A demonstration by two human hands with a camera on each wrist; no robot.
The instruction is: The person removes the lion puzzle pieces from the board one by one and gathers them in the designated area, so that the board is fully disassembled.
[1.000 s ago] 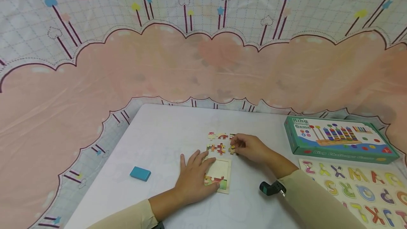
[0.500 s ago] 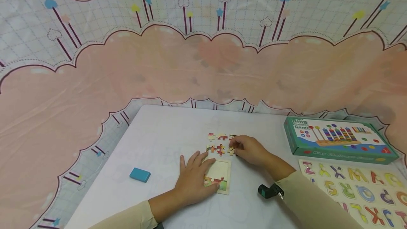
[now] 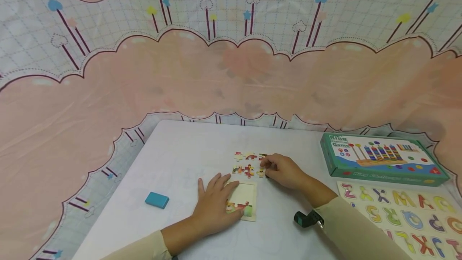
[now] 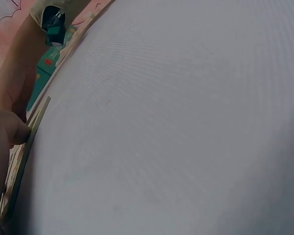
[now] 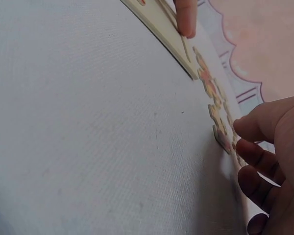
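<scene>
My left hand [image 3: 213, 206] lies with spread fingers over the left side of a small square puzzle tray [image 3: 254, 196]; its thumb rests on the near part. Assembled picture pieces [image 3: 240, 207] fill the tray's near strip. Just beyond lie several loose jigsaw pieces in two rows, among them a red-and-yellow piece [image 3: 249, 171]. My right hand [image 3: 285, 170] is at the right end of these rows, fingers loosely bent by the nearest jigsaw piece [image 3: 260, 172]. In the right wrist view, its thumb [image 5: 252, 126] and fingertips hover beside that piece, with nothing visible between them.
A blue block [image 3: 157, 200] lies left of my left hand. The green Ring Challenge Game box [image 3: 384, 158] stands at the back right, with a letter board [image 3: 400, 212] in front, beside my right sleeve. A patterned cloth [image 3: 173, 79] hangs behind the white table [image 3: 187, 143].
My right fingers have shifted the nearest piece slightly toward the row and eased away from it, so more of it shows. My left hand stays on the tray; the whole view drifts slightly left.
</scene>
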